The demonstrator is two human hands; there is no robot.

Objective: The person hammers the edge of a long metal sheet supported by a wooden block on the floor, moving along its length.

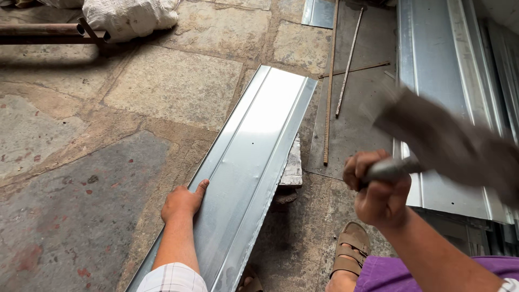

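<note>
A long folded sheet-metal channel (254,157) lies on the stone floor, running from the bottom edge up toward the middle. My left hand (183,201) rests flat on its left flange, fingers together, pressing it down. My right hand (378,189) is raised to the right of the channel, fisted around the metal handle of a hammer. The hammer head (448,143) is motion-blurred above a stack of metal sheets. A stone block (292,168) props the channel's right edge.
More ribbed metal sheets (454,65) are stacked at the right. Thin metal rods (330,81) lie on a flat dark plate behind. A white sack (130,16) and rusty pipes (43,32) sit at the top left. My sandalled foot (350,251) is beneath the right hand.
</note>
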